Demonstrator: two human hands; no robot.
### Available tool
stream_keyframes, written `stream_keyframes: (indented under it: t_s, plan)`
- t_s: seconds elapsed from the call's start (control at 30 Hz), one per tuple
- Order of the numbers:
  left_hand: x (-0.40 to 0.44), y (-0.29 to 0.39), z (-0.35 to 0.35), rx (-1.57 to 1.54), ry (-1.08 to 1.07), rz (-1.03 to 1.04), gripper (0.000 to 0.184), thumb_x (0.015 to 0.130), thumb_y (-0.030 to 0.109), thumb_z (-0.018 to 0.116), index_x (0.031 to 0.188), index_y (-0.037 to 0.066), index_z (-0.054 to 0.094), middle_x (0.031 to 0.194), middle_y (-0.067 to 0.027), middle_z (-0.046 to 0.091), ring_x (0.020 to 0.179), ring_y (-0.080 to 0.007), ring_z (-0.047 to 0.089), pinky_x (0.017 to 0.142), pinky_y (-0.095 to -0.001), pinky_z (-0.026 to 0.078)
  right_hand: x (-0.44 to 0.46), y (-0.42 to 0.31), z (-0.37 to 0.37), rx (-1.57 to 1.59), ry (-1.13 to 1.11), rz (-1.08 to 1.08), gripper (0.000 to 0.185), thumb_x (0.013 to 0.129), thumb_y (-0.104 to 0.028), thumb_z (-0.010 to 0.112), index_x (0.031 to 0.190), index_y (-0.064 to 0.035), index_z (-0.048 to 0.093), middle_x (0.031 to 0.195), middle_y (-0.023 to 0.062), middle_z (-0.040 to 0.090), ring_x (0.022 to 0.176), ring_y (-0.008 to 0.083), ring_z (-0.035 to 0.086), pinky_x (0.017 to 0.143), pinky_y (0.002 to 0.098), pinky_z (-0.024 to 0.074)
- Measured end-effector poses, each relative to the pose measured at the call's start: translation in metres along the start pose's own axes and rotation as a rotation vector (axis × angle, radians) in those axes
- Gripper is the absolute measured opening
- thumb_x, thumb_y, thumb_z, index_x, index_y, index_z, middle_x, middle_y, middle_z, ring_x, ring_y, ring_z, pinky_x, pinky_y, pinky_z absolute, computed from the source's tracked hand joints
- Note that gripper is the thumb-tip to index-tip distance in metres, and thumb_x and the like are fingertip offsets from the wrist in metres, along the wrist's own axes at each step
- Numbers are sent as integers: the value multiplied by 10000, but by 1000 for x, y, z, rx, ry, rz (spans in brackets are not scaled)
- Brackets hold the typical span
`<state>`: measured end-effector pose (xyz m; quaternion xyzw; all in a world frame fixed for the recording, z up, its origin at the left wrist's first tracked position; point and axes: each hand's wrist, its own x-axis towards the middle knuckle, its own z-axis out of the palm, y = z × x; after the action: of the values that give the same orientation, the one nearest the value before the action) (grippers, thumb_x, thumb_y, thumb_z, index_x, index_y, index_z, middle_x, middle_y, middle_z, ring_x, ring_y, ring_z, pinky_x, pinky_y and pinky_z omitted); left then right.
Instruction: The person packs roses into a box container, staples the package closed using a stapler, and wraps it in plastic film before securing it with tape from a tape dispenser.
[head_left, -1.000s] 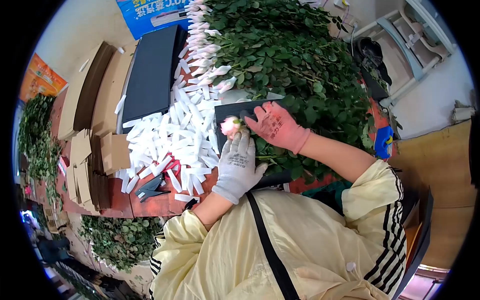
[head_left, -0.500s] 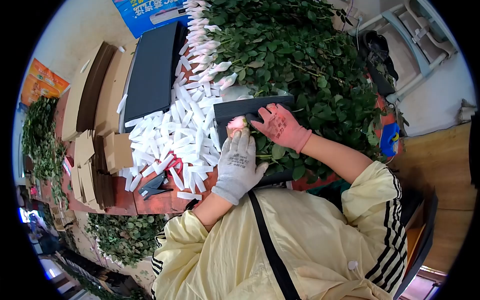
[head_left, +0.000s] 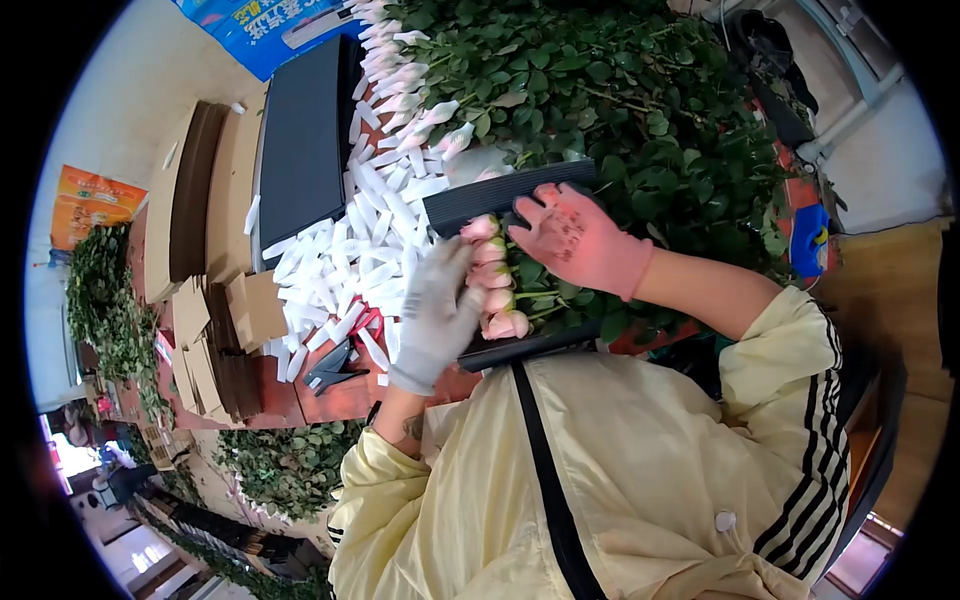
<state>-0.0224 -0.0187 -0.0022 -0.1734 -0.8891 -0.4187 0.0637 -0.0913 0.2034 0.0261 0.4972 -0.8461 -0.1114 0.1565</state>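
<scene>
1. Left hand (head_left: 438,312), grey glove, blurred: thumb and fingers loosely spread, fingertips at the uppermost rose head; cannot tell whether they press on it.
2. Right hand (head_left: 575,245), pink glove: fingers partly bent, over the stem side near the black card (head_left: 510,192); underside hidden, cannot tell if it grasps anything.
3. Roses (head_left: 492,272): pale pink heads in a column between the gloves, the lowest by the card's near edge.
4. Leaves (head_left: 600,100): large heap beyond and right of the card.
5. White sleeves (head_left: 375,235): loose pile left of the card.
6. Stapler (head_left: 332,370): on the red table (head_left: 330,404), beside the pile.
7. Cardboard (head_left: 215,340): stacked farther left.
</scene>
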Motion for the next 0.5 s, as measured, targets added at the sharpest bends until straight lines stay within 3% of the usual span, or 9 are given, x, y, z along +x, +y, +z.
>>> stream_keyframes:
  t_s: [0.07,0.1,0.17,0.2,0.27,0.33,0.37,0.47,0.5]
  plan:
    - [-7,-23,-8,31,54,-122,347,786,138,581,1103,-3,596,1191,-225,522,1127,-370,485,971,-423,370,8,-2,-38,233,-358,220,329,826,-296,491,1128,-188,565,1168,76,506,1119,281,426,952,385,336]
    - [-8,-28,-4,35,60,-132,347,786,138,581,1103,-3,596,1191,-225,522,1127,-370,485,971,-423,370,-3,-6,-32,156,-232,234,359,828,-360,480,1131,-187,569,1163,58,506,1142,274,409,994,404,301]
    - [-9,-36,5,112,63,-175,319,764,132,587,1065,32,628,1151,-211,536,1079,-370,505,935,-439,385,-20,-16,-6,151,-187,250,367,840,-369,462,1146,-196,565,1191,52,499,1160,268,398,1015,407,277]
    - [-8,-42,12,187,109,-95,334,751,135,594,1070,46,631,1139,-216,534,1066,-383,500,920,-451,386,-23,-19,-2,138,-144,280,375,851,-378,444,1162,-204,560,1219,46,491,1179,262,387,1036,411,253]
    - [-6,-45,18,140,106,-107,352,762,147,596,1102,65,632,1167,-223,521,1094,-385,485,943,-448,375,-25,-21,-3,195,-195,235,407,852,-407,439,1193,-211,544,1267,45,464,1205,251,374,1050,414,233]
    - [-8,-51,23,102,92,-147,364,778,127,588,1136,67,618,1201,-219,503,1128,-374,467,969,-428,357,-25,-21,-4,981,-433,322,436,848,-434,438,1219,-222,524,1296,34,444,1228,238,359,1050,416,229]
    - [-8,-54,25,63,78,-186,378,794,108,580,1169,70,604,1235,-215,484,1161,-362,448,995,-408,339,-10,-24,-37,345,-558,281,442,841,-447,450,1221,-235,528,1304,25,444,1229,221,361,1058,413,226]
    - [-7,-53,23,80,48,-185,393,794,102,581,1186,74,598,1245,-215,481,1171,-357,447,1001,-403,333,-17,-27,-31,305,-470,259,437,846,-450,449,1225,-245,527,1325,19,438,1231,206,362,1066,415,217]
    - [-7,-52,24,40,84,-179,397,770,181,619,1157,90,621,1213,-236,504,1136,-380,468,979,-421,359,-16,-27,-34,308,-474,255,437,846,-450,449,1225,-245,527,1325,19,438,1231,206,362,1066,415,217]
